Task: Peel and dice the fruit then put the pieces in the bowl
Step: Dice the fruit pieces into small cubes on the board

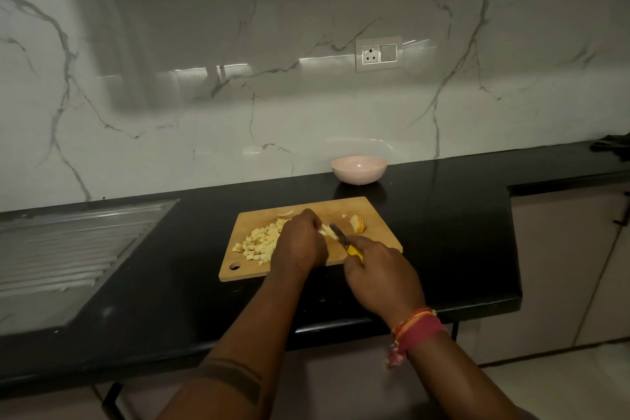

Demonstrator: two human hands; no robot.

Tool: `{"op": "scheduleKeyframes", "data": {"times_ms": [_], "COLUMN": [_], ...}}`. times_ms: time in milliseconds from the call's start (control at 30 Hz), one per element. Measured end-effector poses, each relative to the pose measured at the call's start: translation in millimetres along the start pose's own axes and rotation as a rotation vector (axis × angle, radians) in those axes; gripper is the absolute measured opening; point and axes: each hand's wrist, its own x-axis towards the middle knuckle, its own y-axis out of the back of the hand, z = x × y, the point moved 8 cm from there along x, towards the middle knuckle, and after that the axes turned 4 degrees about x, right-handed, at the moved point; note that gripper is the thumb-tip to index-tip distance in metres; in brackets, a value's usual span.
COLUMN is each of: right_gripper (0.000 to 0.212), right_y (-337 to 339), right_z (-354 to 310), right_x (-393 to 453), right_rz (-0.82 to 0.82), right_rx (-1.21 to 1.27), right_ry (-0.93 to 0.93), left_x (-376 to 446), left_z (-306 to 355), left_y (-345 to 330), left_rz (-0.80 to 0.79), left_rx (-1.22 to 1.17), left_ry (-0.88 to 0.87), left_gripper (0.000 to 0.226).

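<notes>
Mid-dice on the cutting board (375, 215): left hand (301, 239) curled over a fruit strip (328, 231), pinning it. Right hand (378, 269) wrapped round the knife (344, 239), blade just right of that strip, angled far-left. Diced pile (260, 242) left; unpeeled wedge (358, 224) right; bowl (359, 170) beyond, apparently empty.

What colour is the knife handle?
Yellow. The knife handle shows in the head view, gripped by the right hand.

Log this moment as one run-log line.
stage: dicing | left hand: holds fruit piece on board | right hand: grips knife | diced pile: on board | bowl: empty
</notes>
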Motion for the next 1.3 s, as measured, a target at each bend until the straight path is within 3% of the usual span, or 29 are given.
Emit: {"op": "scheduleKeyframes", "data": {"times_ms": [267, 567, 767, 967, 1300], "right_gripper": [0.045, 0.049, 0.049, 0.056, 0.062], "right_y": [6, 5, 1, -5, -7], "right_z": [6, 5, 3, -11, -5], "right_x": [2, 1, 4, 0, 4], "right_rz": [0.046, 0.052, 0.034, -0.024, -0.005], "right_rx": [0.093, 0.054, 0.008, -0.105, -0.127], "right_ry": [-0.052, -0.051, -0.055, 0.033, -0.054], "left_x": [-1, 3, 5, 11, 19], "left_z": [7, 5, -1, 0, 2], "left_y": [-18, -12, -9, -13, -18], "left_rz": [-0.088, -0.002, 0.021, -0.003, -0.015], "left_rx": [0.111, 0.044, 0.071, 0.182, 0.245], "left_ry": [-0.206, -0.181, -0.129, -0.15, -0.157], "left_gripper": [0.059, 0.027, 0.055, 0.02, 0.028]}}
